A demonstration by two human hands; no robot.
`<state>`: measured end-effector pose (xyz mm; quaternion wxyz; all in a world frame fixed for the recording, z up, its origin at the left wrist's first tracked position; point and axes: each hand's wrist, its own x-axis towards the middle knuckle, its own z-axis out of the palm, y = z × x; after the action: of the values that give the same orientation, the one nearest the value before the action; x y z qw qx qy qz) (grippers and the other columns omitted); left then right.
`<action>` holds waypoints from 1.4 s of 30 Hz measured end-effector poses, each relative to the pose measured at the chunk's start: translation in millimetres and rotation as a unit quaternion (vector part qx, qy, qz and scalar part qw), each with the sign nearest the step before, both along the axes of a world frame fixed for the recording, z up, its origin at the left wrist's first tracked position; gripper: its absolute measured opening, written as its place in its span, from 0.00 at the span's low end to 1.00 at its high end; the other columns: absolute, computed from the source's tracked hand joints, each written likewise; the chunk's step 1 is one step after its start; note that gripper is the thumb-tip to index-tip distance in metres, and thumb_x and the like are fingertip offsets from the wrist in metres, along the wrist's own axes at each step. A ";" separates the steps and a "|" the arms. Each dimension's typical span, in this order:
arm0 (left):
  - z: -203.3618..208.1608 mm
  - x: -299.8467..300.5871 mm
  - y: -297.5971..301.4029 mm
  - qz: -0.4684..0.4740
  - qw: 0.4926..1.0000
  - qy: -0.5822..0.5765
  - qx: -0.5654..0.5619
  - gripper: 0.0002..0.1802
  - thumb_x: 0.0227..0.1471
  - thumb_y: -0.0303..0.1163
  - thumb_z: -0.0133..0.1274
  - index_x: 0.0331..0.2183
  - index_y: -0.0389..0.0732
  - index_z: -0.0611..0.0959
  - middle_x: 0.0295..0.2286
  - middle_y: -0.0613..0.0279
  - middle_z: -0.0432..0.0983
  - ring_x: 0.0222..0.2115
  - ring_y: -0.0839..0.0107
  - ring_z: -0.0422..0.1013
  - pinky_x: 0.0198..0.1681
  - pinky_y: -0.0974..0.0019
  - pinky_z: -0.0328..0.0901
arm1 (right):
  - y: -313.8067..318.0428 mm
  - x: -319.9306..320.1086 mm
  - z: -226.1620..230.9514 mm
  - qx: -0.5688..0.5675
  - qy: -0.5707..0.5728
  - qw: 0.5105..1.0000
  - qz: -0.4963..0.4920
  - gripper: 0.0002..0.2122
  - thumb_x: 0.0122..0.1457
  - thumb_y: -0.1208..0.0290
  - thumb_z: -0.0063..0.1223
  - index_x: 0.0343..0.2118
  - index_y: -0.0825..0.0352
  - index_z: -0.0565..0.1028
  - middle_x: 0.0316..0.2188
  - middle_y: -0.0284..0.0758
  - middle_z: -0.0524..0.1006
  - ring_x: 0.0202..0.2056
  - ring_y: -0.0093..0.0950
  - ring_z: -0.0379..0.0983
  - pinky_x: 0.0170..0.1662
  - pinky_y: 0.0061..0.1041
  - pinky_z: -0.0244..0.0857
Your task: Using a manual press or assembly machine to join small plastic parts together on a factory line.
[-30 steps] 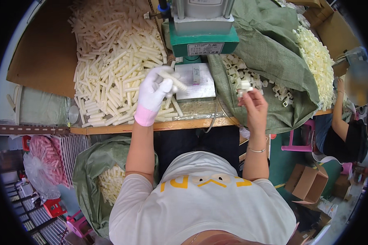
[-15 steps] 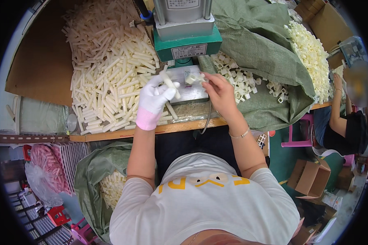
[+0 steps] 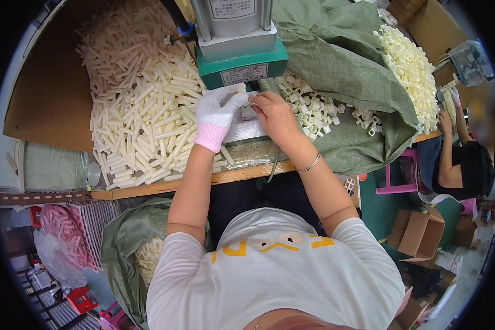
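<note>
Worktop (image 3: 253, 154): tube pile (image 3: 140, 118) at 10 o'clock, green-based press (image 3: 239, 66) at 12. Our right hand (image 3: 280, 120) has swung in to meet our gloved left hand (image 3: 215, 111) below it, so both now work one spot. Left grip's closed round a white tube (image 3: 241, 87), mostly hidden; right's, can't tell.

Head view is taken from above the shirt (image 3: 275, 275), aimed steeply down. Left hand (image 3: 219, 110), right hand (image 3: 279, 116) and bench edge (image 3: 242, 173) are framed close; rim is fisheye-bent.
</note>
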<state>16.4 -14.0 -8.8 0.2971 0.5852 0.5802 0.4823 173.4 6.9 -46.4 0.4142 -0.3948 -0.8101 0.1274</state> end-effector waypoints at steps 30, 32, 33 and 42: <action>-23.3 -64.3 -20.2 0.116 0.971 -0.141 0.154 0.11 0.49 0.36 0.51 0.30 0.37 0.74 0.24 0.60 0.69 0.27 0.70 0.68 0.35 0.66 0.64 | -9.8 219.3 -70.3 -0.259 0.056 0.936 -0.232 0.15 0.47 0.78 0.60 0.41 0.67 0.75 0.28 0.33 0.77 0.27 0.21 0.72 0.32 0.19 0.66; -4.3 -109.1 -34.0 0.184 0.980 -0.042 0.070 0.11 0.49 0.35 0.50 0.31 0.37 0.73 0.25 0.58 0.70 0.27 0.67 0.69 0.35 0.64 0.65 | -18.0 221.4 -63.3 -0.282 0.099 0.931 -0.209 0.16 0.47 0.79 0.59 0.42 0.66 0.75 0.27 0.31 0.76 0.27 0.19 0.70 0.31 0.17 0.65; -0.3 -131.7 -37.3 0.202 0.974 0.093 0.041 0.12 0.49 0.35 0.50 0.32 0.37 0.74 0.26 0.55 0.73 0.28 0.64 0.71 0.36 0.63 0.65 | -24.0 216.0 -48.1 -0.269 0.090 0.933 -0.223 0.16 0.48 0.79 0.59 0.42 0.67 0.75 0.27 0.30 0.75 0.27 0.18 0.69 0.31 0.16 0.64; -16.6 -145.5 -27.2 0.116 0.839 0.493 -0.198 0.22 0.49 0.50 0.48 0.35 0.40 0.79 0.30 0.48 0.77 0.33 0.52 0.73 0.37 0.54 0.66 | -28.9 76.5 23.9 -0.278 0.262 0.923 -0.043 0.12 0.50 0.78 0.58 0.40 0.68 0.76 0.30 0.29 0.77 0.26 0.12 0.69 0.29 0.11 0.63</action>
<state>-129.1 -41.2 -25.5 0.0236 0.6030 0.7966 0.0358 249.9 -21.9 -22.5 0.4904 -0.4810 -0.5866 0.4290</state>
